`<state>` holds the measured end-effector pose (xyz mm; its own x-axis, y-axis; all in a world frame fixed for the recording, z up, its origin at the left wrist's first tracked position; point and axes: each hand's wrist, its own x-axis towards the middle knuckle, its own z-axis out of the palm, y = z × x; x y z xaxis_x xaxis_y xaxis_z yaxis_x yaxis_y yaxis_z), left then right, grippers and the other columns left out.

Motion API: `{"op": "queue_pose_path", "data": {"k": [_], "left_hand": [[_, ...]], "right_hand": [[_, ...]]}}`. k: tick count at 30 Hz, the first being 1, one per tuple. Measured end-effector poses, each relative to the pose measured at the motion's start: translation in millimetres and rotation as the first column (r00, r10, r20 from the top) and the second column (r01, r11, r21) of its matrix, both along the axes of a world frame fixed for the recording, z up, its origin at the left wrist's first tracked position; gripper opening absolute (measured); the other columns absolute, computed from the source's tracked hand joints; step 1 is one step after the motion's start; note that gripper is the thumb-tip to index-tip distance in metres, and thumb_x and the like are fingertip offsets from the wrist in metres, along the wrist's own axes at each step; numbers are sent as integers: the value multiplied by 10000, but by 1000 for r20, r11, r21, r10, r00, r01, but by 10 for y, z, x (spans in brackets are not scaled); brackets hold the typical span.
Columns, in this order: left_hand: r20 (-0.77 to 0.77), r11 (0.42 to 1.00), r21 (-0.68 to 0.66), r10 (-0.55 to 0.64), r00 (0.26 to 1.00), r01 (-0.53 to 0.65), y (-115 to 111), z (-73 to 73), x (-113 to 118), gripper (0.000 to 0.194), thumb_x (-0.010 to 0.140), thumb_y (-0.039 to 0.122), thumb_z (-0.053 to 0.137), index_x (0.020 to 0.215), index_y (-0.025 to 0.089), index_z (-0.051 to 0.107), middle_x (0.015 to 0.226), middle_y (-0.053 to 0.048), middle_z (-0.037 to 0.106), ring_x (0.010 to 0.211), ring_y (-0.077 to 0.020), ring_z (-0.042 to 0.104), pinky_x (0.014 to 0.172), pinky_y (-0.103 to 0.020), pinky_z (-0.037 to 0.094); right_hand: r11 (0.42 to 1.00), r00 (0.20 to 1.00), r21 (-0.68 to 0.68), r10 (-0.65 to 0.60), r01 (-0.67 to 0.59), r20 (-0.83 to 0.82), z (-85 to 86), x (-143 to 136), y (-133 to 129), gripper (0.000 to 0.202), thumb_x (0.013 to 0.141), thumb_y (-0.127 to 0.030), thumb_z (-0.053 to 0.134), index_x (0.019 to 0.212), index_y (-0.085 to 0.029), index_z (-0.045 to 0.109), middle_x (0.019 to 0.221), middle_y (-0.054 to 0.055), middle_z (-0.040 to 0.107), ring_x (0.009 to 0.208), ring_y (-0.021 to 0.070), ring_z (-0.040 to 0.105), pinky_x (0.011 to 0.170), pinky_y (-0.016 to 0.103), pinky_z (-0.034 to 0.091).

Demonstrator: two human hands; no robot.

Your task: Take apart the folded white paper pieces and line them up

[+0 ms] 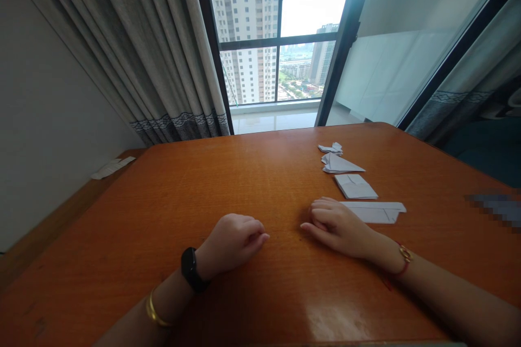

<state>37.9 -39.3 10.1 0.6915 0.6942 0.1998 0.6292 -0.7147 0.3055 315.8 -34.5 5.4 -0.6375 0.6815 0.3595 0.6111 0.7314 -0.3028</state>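
My left hand [234, 241] rests on the brown wooden table [195, 173], its fingers curled into a loose fist with nothing showing in them. A black wristband [194, 269] and a gold bangle [154, 310] are on that arm. My right hand [336, 226] lies on the table too, fingers curled in and thumb pointing left; I see nothing held. Just beyond it is a long folded paper strip [376, 211], its left end hidden behind the hand. Farther back in a column lie a folded paper square [356, 186], a pointed folded paper [342, 164] and a small folded paper piece [331, 148].
White paper [113, 167] lies on a ledge at the left, beside the table. Past the table's far edge are a grey curtain [163, 54] and a window frame [279, 42]. A blurred patch [496, 209] covers something at the right edge.
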Motion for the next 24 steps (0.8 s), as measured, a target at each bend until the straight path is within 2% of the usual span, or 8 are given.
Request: {"op": "queue_pose_path", "data": {"k": [24], "left_hand": [[-19,1000,-30,7,1000,-7,2,-10,-1,186,900,282,519,778,189,626,676,4,627,614,-141,552,607,-257,359]], "right_hand": [[1000,1000,-15,-3,4,6,3,-4,-5,395,933,-298,489,589,-199,321,599,-14,452,607,139,404,623,285,293]]}}
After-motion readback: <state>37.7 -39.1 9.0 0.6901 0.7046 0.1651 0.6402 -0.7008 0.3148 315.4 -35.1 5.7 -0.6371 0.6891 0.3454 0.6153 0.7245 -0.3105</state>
